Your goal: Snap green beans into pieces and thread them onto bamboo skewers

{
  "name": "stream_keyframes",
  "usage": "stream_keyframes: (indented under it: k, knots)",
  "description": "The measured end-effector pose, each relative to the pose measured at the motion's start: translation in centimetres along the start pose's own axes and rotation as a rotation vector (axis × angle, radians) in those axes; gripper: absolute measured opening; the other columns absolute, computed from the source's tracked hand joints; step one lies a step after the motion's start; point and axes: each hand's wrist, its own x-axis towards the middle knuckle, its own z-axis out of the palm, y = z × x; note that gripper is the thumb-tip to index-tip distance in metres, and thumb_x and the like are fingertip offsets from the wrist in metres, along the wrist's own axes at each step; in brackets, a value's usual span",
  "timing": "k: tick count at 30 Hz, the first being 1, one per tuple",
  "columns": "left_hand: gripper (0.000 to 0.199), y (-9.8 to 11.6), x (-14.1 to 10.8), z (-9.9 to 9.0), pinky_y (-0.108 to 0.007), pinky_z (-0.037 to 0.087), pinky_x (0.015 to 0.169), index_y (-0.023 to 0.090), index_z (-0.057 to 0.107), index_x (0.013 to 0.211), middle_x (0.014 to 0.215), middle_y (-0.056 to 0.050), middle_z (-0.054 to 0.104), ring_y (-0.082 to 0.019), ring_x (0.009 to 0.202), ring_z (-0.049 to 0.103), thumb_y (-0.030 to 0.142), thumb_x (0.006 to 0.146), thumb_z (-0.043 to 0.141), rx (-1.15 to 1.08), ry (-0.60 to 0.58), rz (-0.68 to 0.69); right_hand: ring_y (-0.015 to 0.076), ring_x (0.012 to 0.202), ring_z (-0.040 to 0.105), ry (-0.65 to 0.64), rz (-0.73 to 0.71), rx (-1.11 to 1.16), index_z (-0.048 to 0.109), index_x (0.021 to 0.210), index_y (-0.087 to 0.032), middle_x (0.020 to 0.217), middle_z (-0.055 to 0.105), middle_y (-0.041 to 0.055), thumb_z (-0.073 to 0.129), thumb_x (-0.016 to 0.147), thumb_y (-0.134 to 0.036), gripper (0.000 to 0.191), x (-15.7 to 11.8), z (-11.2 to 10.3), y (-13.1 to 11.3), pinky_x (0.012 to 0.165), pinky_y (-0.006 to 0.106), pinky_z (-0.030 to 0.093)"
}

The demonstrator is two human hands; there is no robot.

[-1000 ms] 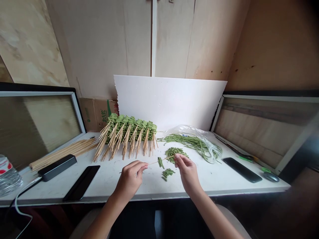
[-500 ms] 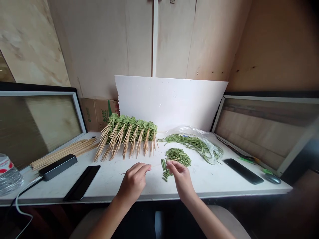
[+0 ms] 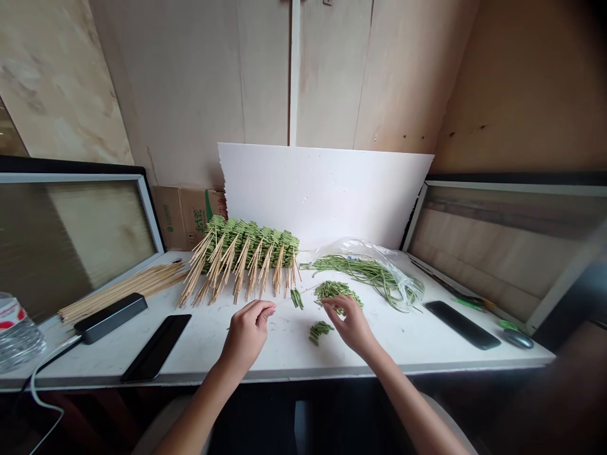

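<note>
My left hand (image 3: 249, 325) is closed on a thin skewer, which runs to the right with green bean pieces (image 3: 296, 299) on it. My right hand (image 3: 348, 321) is near the skewer's other side, its fingers apart over the front edge of a pile of cut beans (image 3: 337, 291); nothing shows between them. A smaller heap of bean pieces (image 3: 320, 330) lies in front, between the hands. Behind my left hand, loaded bean skewers (image 3: 251, 243) are stacked with their bare sticks toward me.
Bare skewers (image 3: 128, 291), a black box (image 3: 111, 317), a phone (image 3: 156, 349) and a bottle (image 3: 18, 332) are at left. Long beans (image 3: 355, 268) under clear plastic, another phone (image 3: 462, 325) and a mouse (image 3: 518, 338) are at right. A white board (image 3: 322, 196) stands behind.
The bean pieces on the skewer have moved left and away from me. My right hand has let go of them and opened, and my left hand has shifted slightly left.
</note>
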Motion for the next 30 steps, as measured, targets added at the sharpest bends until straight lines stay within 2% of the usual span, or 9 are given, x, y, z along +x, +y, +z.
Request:
stream_keyframes:
  k: [3, 7, 13, 16, 19, 23, 27, 30]
  knots:
    - [0.019, -0.8, 0.1, 0.1, -0.028, 0.056, 0.071, 0.02, 0.073, 0.094, 0.087, -0.005, 0.077, -0.019, 0.078, 0.072, 0.014, 0.097, 0.055, 0.01, -0.016, -0.007, 0.0311, 0.092, 0.061, -0.141, -0.106, -0.217, 0.083, 0.101, -0.029, 0.095, 0.076, 0.0093, 0.065, 0.094, -0.042, 0.023, -0.1, 0.1, 2.2, 0.085, 0.046, 0.048]
    - [0.019, -1.0, 0.1, 0.2, -0.027, 0.055, 0.069, 0.02, 0.073, 0.093, 0.085, -0.004, 0.076, -0.018, 0.075, 0.071, 0.013, 0.096, 0.056, 0.01, -0.041, -0.005, 0.0313, 0.095, 0.059, -0.232, -0.159, -0.347, 0.083, 0.1, -0.029, 0.093, 0.075, 0.0086, 0.069, 0.092, -0.032, 0.016, -0.7, 1.2, 2.8, 0.08, 0.041, 0.048]
    - [0.02, -0.9, -0.1, 0.3, -0.026, 0.053, 0.07, 0.021, 0.073, 0.094, 0.086, -0.004, 0.076, -0.018, 0.075, 0.07, 0.011, 0.097, 0.055, -0.003, -0.057, -0.001, 0.0316, 0.097, 0.06, -0.213, -0.152, -0.484, 0.082, 0.087, -0.027, 0.092, 0.075, 0.0079, 0.067, 0.089, -0.016, 0.019, -1.0, 2.2, 2.5, 0.081, 0.04, 0.044]
    - [0.021, -1.1, -0.2, 0.5, -0.027, 0.053, 0.072, 0.02, 0.072, 0.096, 0.088, -0.004, 0.076, -0.018, 0.077, 0.07, 0.011, 0.098, 0.054, -0.015, -0.074, -0.006, 0.031, 0.097, 0.061, -0.176, -0.145, -0.509, 0.081, 0.096, -0.026, 0.093, 0.076, 0.0074, 0.065, 0.088, -0.011, 0.024, -1.1, 2.6, 3.0, 0.082, 0.039, 0.044]
    - [0.02, -1.3, -0.4, 0.6, -0.027, 0.052, 0.072, 0.021, 0.072, 0.096, 0.089, -0.004, 0.075, -0.017, 0.078, 0.069, 0.012, 0.098, 0.054, -0.022, -0.097, -0.019, 0.0278, 0.093, 0.062, -0.159, -0.143, -0.453, 0.078, 0.111, -0.026, 0.092, 0.076, 0.006, 0.062, 0.087, -0.006, 0.035, -1.2, 3.1, 3.7, 0.081, 0.035, 0.045]
    - [0.02, -1.2, -0.3, 0.6, -0.027, 0.052, 0.072, 0.021, 0.072, 0.096, 0.089, -0.004, 0.075, -0.018, 0.078, 0.07, 0.012, 0.099, 0.054, -0.024, -0.098, -0.013, 0.0272, 0.09, 0.062, -0.093, -0.169, -0.373, 0.078, 0.103, -0.024, 0.091, 0.073, 0.008, 0.056, 0.092, -0.009, 0.03, -1.1, 3.2, 4.1, 0.081, 0.036, 0.046]
    - [0.019, -1.0, -0.2, 0.4, -0.027, 0.053, 0.07, 0.02, 0.072, 0.097, 0.089, -0.004, 0.076, -0.018, 0.078, 0.07, 0.013, 0.099, 0.054, -0.025, -0.081, -0.002, 0.0291, 0.091, 0.063, 0.025, -0.14, -0.141, 0.076, 0.089, -0.024, 0.093, 0.072, 0.0103, 0.054, 0.099, -0.03, 0.025, -0.3, 2.1, 3.3, 0.081, 0.042, 0.049]
    - [0.019, -0.9, -0.1, 0.2, -0.027, 0.053, 0.071, 0.021, 0.072, 0.098, 0.09, -0.004, 0.076, -0.018, 0.079, 0.071, 0.014, 0.1, 0.054, -0.036, -0.084, 0.005, 0.0276, 0.083, 0.067, 0.096, 0.014, 0.169, 0.075, 0.092, -0.022, 0.089, 0.074, 0.0099, 0.061, 0.096, -0.05, 0.031, 0.3, 0.9, 2.3, 0.069, 0.039, 0.052]
